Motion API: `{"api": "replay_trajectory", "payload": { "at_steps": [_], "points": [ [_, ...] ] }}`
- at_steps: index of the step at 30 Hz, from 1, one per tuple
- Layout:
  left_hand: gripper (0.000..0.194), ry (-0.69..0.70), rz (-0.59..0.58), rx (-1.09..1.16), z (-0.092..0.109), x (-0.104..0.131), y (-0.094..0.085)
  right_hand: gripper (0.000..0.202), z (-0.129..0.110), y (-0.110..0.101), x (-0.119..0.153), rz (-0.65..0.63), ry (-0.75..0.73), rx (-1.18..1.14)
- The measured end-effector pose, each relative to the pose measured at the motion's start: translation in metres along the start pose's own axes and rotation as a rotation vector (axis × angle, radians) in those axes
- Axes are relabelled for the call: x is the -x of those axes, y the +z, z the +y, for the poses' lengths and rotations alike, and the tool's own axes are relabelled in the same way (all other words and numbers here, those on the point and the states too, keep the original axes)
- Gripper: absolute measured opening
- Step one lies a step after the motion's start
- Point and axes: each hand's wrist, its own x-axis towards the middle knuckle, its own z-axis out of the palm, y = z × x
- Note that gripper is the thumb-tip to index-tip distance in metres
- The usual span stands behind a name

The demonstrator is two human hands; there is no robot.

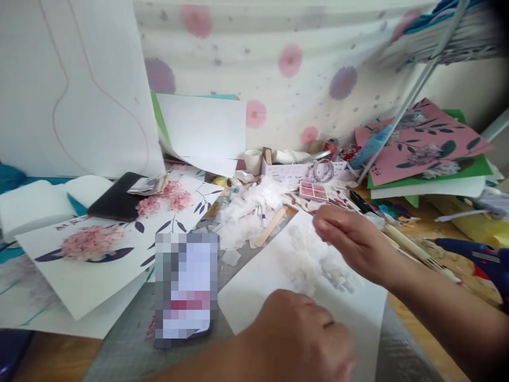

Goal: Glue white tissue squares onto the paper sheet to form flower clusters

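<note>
Over the near half of a white sheet of paper [254,292], my left hand [302,334] is closed with its fingers curled, slightly blurred. My right hand [350,239] is closed in a fist above the sheet's right edge. Whatever either hand may pinch is hidden by the fingers. Between and beyond the hands, a fluffy patch of white, petal-like pieces [306,260] lies on the paper. A wooden craft stick [270,227] lies by the sheet's upper left edge, beside a heap of white scraps [254,207].
A phone [189,286] with a pixelated screen lies left of the sheet on a grey mat [131,329]. Floral artwork [95,265] and a black wallet [119,199] are farther left. A blue glue gun [473,252] stands at right. Paper cups [253,161] are behind.
</note>
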Motion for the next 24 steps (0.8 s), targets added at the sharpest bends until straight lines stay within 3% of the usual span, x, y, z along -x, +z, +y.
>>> {"api": "replay_trajectory", "payload": {
  "at_steps": [2, 4, 9, 12, 15, 18, 20, 24],
  "points": [
    [0.022, 0.043, 0.073, -0.003, 0.001, 0.0, 0.003, 0.034, -0.004, 0.016, -0.031, -0.176, -0.012, 0.133],
    [0.025, 0.046, 0.134, 0.007, 0.001, 0.001, 0.003, 0.018, -0.005, 0.038, -0.057, -0.273, -0.03, 0.194],
    [0.024, 0.046, 0.24, 0.023, 0.0, 0.004, 0.002, 0.02, 0.005, 0.086, -0.092, -0.376, 0.071, 0.34],
    [0.021, -0.051, 0.289, 0.026, -0.002, 0.004, -0.004, 0.018, 0.009, 0.094, -0.096, -0.39, 0.127, 0.326],
    [0.014, -0.39, 0.352, 0.135, -0.011, 0.002, -0.022, 0.016, 0.009, 0.08, -0.093, -0.368, 0.183, 0.211],
    [0.015, -0.81, 0.587, 0.364, -0.027, -0.002, -0.039, 0.012, 0.004, 0.047, -0.078, -0.384, 0.229, -0.013],
    [0.026, -0.977, 0.67, 0.485, -0.038, -0.005, -0.046, 0.012, -0.001, 0.024, -0.063, -0.418, 0.251, -0.19],
    [0.036, -0.945, 0.419, 0.92, -0.046, -0.008, -0.046, 0.013, -0.009, -0.003, -0.034, -0.425, 0.311, -0.454]
  ]
}}
